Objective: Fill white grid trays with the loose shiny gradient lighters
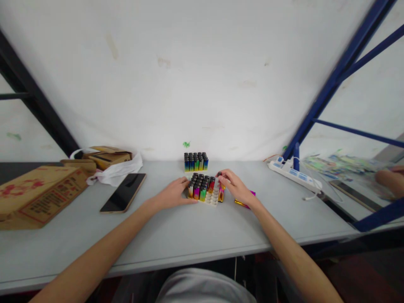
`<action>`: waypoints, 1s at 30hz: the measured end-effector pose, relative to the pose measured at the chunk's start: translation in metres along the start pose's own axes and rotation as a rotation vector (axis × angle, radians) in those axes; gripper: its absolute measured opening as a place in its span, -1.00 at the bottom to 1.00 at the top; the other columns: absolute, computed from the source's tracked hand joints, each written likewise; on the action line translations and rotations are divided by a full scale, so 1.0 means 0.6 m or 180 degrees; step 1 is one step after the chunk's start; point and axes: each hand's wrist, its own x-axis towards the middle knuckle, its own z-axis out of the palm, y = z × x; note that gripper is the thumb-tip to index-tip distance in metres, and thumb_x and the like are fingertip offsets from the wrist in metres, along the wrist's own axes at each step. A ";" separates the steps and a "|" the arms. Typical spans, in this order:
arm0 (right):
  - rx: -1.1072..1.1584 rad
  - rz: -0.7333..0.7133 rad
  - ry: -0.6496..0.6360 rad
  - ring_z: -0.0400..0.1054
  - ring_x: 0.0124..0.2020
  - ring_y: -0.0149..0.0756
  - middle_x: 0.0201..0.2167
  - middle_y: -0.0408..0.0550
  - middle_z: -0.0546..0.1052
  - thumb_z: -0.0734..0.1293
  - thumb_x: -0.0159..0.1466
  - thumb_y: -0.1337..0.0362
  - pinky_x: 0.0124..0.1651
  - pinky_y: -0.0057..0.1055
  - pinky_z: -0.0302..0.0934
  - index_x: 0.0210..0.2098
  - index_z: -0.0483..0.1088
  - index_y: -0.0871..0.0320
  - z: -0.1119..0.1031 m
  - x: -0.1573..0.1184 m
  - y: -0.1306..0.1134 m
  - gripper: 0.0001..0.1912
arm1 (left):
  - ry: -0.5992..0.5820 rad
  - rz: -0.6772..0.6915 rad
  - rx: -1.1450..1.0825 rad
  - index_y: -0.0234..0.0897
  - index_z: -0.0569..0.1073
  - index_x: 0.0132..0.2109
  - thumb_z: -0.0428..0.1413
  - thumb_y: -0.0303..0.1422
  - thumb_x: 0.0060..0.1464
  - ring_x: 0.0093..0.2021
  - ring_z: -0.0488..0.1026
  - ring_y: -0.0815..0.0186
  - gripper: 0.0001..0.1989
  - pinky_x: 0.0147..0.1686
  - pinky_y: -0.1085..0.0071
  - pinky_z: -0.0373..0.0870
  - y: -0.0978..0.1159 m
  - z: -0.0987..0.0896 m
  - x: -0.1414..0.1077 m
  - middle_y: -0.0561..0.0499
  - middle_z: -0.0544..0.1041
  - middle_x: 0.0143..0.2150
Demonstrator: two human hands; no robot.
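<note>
A white tray (212,199) with round holes stands in front of me, holding several upright lighters (196,192) with black tops and shiny coloured bodies. Bare holes show along its near right part. My left hand (175,193) is closed around the tray's left side, thumb at the near corner. At the tray's right edge, my right hand (234,186) pinches an upright gold and purple lighter (221,195) near its black top. Loose gold and purple lighters (242,204) lie on the table beside my right wrist, which partly hides them.
A second block of upright lighters (196,162) stands by the wall. Left are a phone (123,193), a white plastic bag (121,170) and cardboard boxes (44,191). A power strip (295,174) lies at right near a blue frame (328,88); another person's hand (391,181) shows beyond.
</note>
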 end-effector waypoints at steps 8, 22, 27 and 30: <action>-0.0786 0.0018 -0.0168 0.37 -0.45 -0.33 -0.48 -0.15 0.52 0.26 0.45 0.01 -0.34 -0.43 0.14 -0.29 0.37 0.13 0.011 -0.008 -0.010 -0.67 | 0.0002 -0.0045 0.0008 -0.29 0.55 -0.02 0.21 0.23 0.00 -0.04 0.51 -0.04 -0.32 0.04 0.11 0.46 -0.001 0.002 -0.001 -0.20 0.55 -0.05; -0.1565 0.0112 -0.0656 0.45 -0.37 -0.28 -0.36 -0.04 0.61 0.19 0.49 0.01 -0.25 -0.42 0.21 -0.19 0.52 0.14 -0.039 -0.003 -0.014 -0.60 | -0.0045 -0.0030 0.0099 -0.32 0.53 0.01 0.18 0.24 0.03 0.01 0.49 -0.07 -0.29 0.08 0.06 0.45 -0.001 0.001 -0.002 -0.25 0.53 0.00; -0.1886 0.0293 -0.0470 0.49 -0.17 -0.17 -0.17 0.11 0.63 0.28 0.41 0.17 -0.01 -0.28 0.30 -0.15 0.56 0.18 -0.142 -0.047 0.043 -0.73 | -0.0075 -0.0053 0.0057 -0.29 0.54 -0.06 0.18 0.23 0.03 0.01 0.49 -0.06 -0.34 0.10 0.06 0.45 0.001 -0.003 -0.001 -0.23 0.53 -0.02; -0.1831 0.0386 -0.0481 0.49 -0.16 -0.12 -0.18 0.11 0.63 0.34 0.36 0.15 0.00 -0.21 0.32 -0.14 0.59 0.16 -0.163 -0.076 0.077 -0.75 | -0.0029 -0.0042 0.0063 -0.27 0.55 -0.09 0.19 0.24 0.01 -0.02 0.50 -0.05 -0.36 0.08 0.07 0.47 0.000 -0.003 -0.001 -0.20 0.54 -0.05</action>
